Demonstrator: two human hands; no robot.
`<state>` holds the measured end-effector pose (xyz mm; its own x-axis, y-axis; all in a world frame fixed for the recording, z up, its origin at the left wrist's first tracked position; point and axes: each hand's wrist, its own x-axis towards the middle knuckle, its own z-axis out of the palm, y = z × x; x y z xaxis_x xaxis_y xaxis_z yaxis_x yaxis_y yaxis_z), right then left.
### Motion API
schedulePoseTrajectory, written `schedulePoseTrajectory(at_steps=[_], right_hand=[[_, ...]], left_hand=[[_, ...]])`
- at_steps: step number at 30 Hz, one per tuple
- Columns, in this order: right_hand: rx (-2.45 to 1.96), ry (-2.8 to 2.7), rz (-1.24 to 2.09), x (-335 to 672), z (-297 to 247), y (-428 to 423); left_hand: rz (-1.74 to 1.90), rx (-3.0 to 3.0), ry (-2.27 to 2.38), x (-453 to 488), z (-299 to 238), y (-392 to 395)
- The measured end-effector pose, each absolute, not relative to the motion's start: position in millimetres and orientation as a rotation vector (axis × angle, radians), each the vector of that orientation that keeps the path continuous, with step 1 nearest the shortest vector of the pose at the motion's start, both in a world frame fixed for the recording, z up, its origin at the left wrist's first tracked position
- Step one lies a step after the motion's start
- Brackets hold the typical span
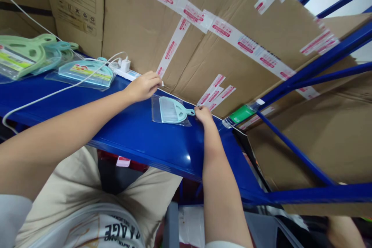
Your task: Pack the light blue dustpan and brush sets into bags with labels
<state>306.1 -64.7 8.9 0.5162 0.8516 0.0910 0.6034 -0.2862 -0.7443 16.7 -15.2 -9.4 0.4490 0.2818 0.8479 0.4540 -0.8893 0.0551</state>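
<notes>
A small light-blue dustpan and brush set (pixel 171 110) lies in a clear plastic bag on the blue shelf, its handle pointing right. My right hand (pixel 204 115) is closed at the handle's end, fingertips pinched against it. Up and to the left of the bag is my left hand (pixel 147 86), its fingers curled together beside the cardboard. A tiny white bit (pixel 162 83) shows by the left fingertips; whether they pinch it is hard to tell.
More bagged dustpan sets, a blue one (pixel 87 73) and green ones (pixel 26 56), lie left. A white cable (pixel 58 95) crosses the shelf to a power strip (pixel 124 69). Taped cardboard (pixel 139 19) stands behind. A green-labelled bottle (pixel 242 114) leans right. Another person's arm (pixel 344 232) shows lower right.
</notes>
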Motion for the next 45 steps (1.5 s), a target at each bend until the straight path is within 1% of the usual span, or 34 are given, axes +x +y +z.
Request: schedulePoseTrajectory(at_steps=[2,3,4,7,9,12,17,26,35,39,43,45], right_hand=[[-1.922,-1.273,0.21,304.7,12.3,-62.5],[-1.85,-1.3,0.217,301.8,12.9,-61.7],[-1.772,-1.325,0.31,297.3,12.6,-61.1],[-1.54,-1.398,0.867,275.8,7.1,-62.4],[-1.419,-1.404,1.162,260.2,2.8,-65.6],[-1.243,-1.361,1.359,244.2,0.6,-71.7],[-1.083,-1.256,1.328,239.0,1.2,-75.2],[-1.09,-1.057,1.35,235.2,7.0,-77.0],[-1.056,-1.096,1.284,233.3,6.4,-78.3],[-1.056,-1.137,1.183,236.0,3.4,-74.4],[-1.092,-1.236,1.028,240.1,1.2,-72.0],[-1.125,-1.308,0.941,240.7,0.0,-72.2]], left_hand=[[-1.428,-2.471,-0.555,21.9,-8.6,-19.9],[-1.431,-2.457,-0.524,25.1,-8.2,-23.1],[-1.432,-2.448,-0.499,28.6,-7.9,-26.6],[-1.424,-2.441,-0.454,39.4,-7.8,-37.6],[-1.4,-2.448,-0.416,45.8,-8.7,-43.8],[-1.35,-2.477,-0.326,52.8,-11.0,-49.5],[-1.306,-2.477,-0.253,56.8,-13.5,-50.9],[-1.158,-2.409,-0.301,46.9,-8.9,-48.4],[-1.143,-2.339,-0.324,46.6,-9.1,-46.8],[-1.275,-2.399,-0.398,46.3,-9.5,-46.6],[-1.521,-2.472,-0.686,44.4,-9.0,-48.0],[-1.565,-2.516,-0.805,45.5,-9.6,-48.6]])
